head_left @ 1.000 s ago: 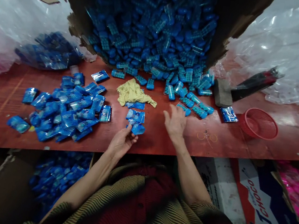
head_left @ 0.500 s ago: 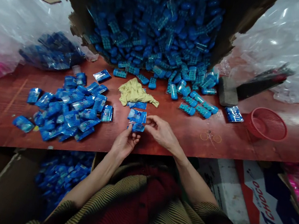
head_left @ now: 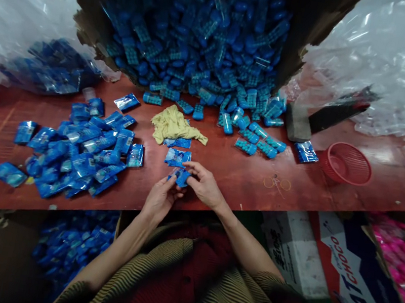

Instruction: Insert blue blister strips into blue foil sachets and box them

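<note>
My left hand (head_left: 158,198) and my right hand (head_left: 203,185) meet at the near edge of the red-brown table (head_left: 244,178), both pinching one small blue packet (head_left: 181,176) between their fingertips. Just beyond it lie two more blue packets (head_left: 177,157). A heap of filled blue packets (head_left: 79,152) spreads over the table to the left. A torn cardboard box (head_left: 194,32) at the back spills loose blue ribbed pieces (head_left: 254,139) onto the table.
A crumpled yellow cloth (head_left: 174,124) lies mid-table. A red mesh basket (head_left: 344,164) and a dark block with a black tool (head_left: 319,116) sit right. Clear plastic bags (head_left: 393,64) flank the box. Below the table edge stand a carton of blue packets (head_left: 72,243) and a printed carton (head_left: 354,283).
My right hand came back from the loose blue pieces on the right and joined my left hand at the blue packet. The left hand stayed near the table edge with it.
</note>
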Motion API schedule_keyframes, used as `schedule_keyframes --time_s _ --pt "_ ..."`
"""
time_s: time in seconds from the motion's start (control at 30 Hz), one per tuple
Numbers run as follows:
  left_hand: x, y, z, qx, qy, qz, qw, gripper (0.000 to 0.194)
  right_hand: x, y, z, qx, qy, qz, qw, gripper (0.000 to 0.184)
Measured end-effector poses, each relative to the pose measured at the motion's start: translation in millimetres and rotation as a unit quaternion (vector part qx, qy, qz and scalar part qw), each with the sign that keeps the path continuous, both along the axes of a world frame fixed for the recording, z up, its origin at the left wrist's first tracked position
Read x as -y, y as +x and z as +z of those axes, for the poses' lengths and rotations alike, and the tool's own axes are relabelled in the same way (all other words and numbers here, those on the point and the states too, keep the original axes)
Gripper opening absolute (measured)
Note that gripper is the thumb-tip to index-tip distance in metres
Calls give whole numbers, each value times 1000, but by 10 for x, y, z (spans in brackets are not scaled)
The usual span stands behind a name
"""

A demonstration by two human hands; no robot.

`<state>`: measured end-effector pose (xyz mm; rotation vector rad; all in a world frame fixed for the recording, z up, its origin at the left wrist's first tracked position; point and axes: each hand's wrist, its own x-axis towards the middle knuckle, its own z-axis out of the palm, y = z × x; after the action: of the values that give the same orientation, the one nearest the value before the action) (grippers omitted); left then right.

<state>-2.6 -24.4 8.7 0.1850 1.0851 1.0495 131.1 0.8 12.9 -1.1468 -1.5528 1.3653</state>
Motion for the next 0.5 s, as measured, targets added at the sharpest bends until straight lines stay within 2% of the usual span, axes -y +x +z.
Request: schedule_keyframes --time_s 0.1,0.17,0.2,0.27,0.3,0.33,0.4,0.43,0.5 --pt "-14 -53 14 12 -53 5 999 10 -116 221 79 68 21 2 997 28" --pt "-14 -67 47 27 -84 25 996 9 -277 451 114 107 32 -46 993 27" --pt "-14 -67 67 34 -96 34 994 12 -370 580 118 150 46 -100 983 28" --pt "-13 -56 107 45 -114 47 991 18 -546 823 94 228 57 -190 953 35" --pt "-14 -46 123 49 -120 49 990 19 -613 918 66 326 59 -245 911 35" --pt "-16 -36 134 53 -123 52 990 20 -657 987 32 401 54 -267 875 34" --pt "-22 -16 141 61 -126 57 989 21 -673 1031 -46 496 54 -261 826 31" --pt "-26 -9 137 63 -127 59 988 21 -649 1010 -82 515 58 -241 821 31" --pt "-33 0 120 65 -127 63 988 20 -564 916 -135 514 76 -195 832 34"
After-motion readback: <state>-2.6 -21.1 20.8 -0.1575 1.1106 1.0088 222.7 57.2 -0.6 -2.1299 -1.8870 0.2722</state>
